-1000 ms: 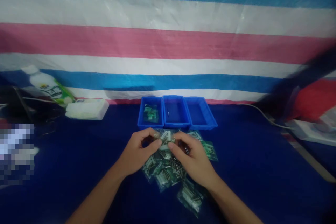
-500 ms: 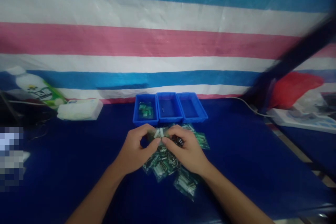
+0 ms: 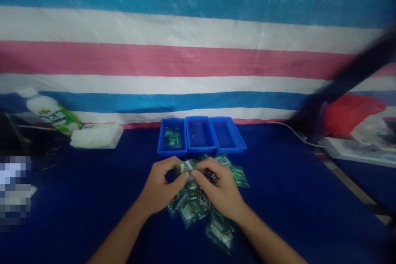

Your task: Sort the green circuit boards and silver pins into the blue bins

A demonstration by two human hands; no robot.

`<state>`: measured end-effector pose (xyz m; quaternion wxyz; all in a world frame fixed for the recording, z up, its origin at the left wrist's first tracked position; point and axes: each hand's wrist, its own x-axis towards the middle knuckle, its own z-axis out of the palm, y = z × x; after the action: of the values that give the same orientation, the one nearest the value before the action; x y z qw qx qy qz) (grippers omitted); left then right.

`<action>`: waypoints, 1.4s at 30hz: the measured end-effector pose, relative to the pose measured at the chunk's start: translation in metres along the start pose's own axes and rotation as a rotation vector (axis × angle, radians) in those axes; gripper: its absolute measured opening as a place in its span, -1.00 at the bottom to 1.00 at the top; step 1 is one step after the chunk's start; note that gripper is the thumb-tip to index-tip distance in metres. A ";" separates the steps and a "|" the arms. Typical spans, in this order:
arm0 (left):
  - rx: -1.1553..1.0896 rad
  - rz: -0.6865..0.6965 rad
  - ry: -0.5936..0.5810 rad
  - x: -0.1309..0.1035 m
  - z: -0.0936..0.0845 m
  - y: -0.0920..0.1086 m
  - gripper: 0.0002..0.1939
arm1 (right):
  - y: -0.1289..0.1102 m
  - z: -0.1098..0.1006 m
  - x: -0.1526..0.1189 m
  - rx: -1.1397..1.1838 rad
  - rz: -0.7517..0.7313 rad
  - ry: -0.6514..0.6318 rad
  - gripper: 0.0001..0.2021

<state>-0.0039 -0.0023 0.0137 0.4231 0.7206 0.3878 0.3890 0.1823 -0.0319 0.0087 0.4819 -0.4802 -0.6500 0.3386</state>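
In the head view, clock places are counted from the hands. The left hand [image 3: 163,183] and the right hand [image 3: 222,187] meet over the table [image 3: 93,198]; on each, thumb and forefinger are pinched close together, and the other fingers are curled. Between them they hold 1 clear bag [image 3: 187,166] with white pieces inside. It is above the pile [image 3: 190,210], which is made of similar bags with white and metal pieces and spreads at 6 o'clock, with 1 loose corner at 5 o'clock and green bags [image 3: 239,176] at 3 o'clock.

The table is dark blue. At 12 o'clock stand 3 blue trays, side by side: the left tray [image 3: 171,153] contains green bags, the middle tray [image 3: 204,134] has a small light piece on its floor, and the right tray [image 3: 225,136] is slightly turned.

Behind the table is a sheet [image 3: 192,62] with blue, white and pink stripes, a little wrinkled and shiny. At 10 o'clock are a white pack [image 3: 95,137] and, behind it, a tilted bottle [image 3: 51,111] with a green part. At 2 o'clock a pale cable [image 3: 292,129] curves below a dark slanting post [image 3: 352,72], near a red bundle [image 3: 352,113]. The right side is partly blurred.
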 end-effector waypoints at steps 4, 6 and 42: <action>-0.020 -0.065 0.003 0.000 -0.001 -0.001 -0.74 | -0.001 -0.004 0.001 0.013 0.008 0.019 -0.81; 0.012 -0.044 0.013 0.000 -0.002 -0.001 -0.73 | 0.000 -0.006 0.001 0.041 0.036 0.007 -0.84; 0.589 -0.151 -0.153 -0.004 -0.026 -0.010 -0.87 | 0.005 -0.016 0.000 -0.559 -0.148 -0.323 -0.76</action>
<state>-0.0313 0.0059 0.0125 0.2520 0.8085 0.5032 0.1720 0.1985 -0.0305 0.0094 0.2457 -0.4853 -0.8190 0.1828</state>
